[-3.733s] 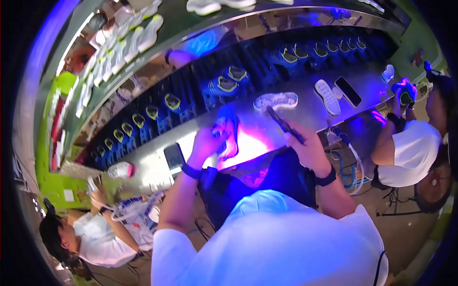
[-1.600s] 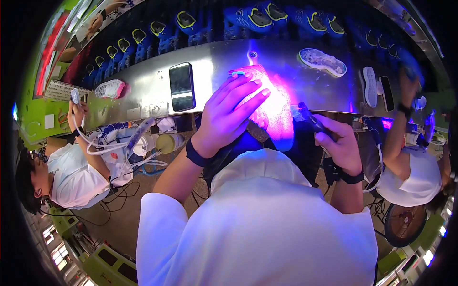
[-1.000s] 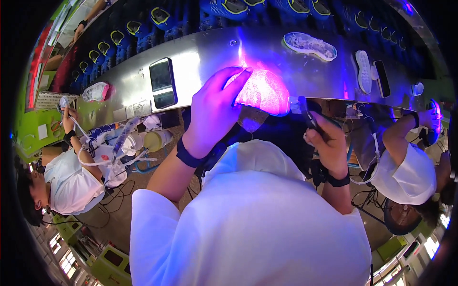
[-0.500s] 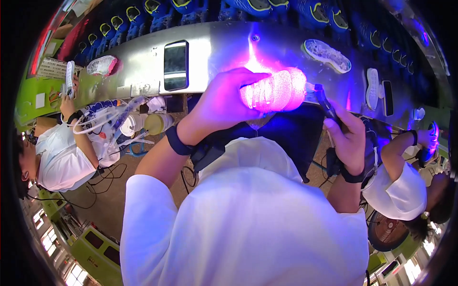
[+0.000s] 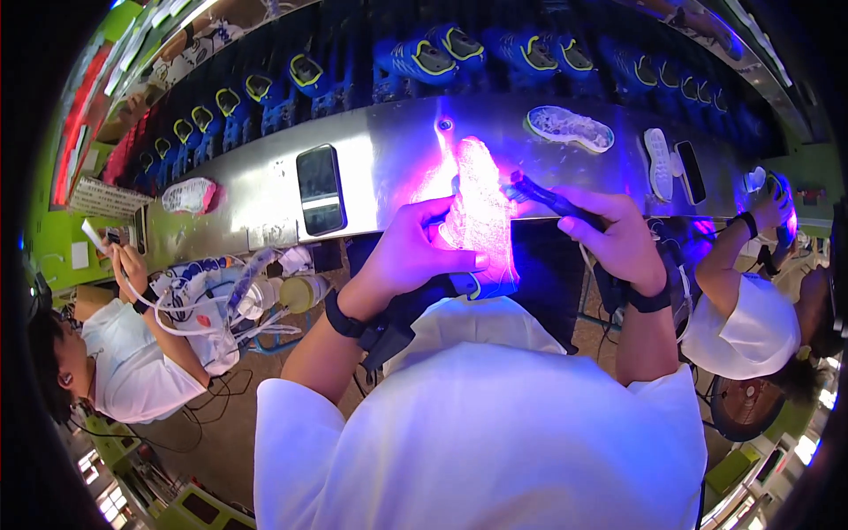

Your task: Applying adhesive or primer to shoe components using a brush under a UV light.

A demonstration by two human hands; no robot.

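Gripping a brightly lit shoe (image 5: pixel 485 212), the left hand (image 5: pixel 413 252) half-curls; the right hand (image 5: pixel 616 234) clasps a brush (image 5: pixel 552 200).

The bare left forearm (image 5: pixel 325 344) and bare right forearm (image 5: pixel 649 340) extend forward, angled inward. The left hand (image 5: pixel 411 251) grips, one digit pointing right. The right hand (image 5: pixel 618 238) is curled in a grasp, its thumb pointing left. The hands are apart.

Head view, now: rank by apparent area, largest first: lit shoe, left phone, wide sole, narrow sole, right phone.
1. Lit shoe
2. Left phone
3. Wide sole
4. Narrow sole and right phone: too alike to rank
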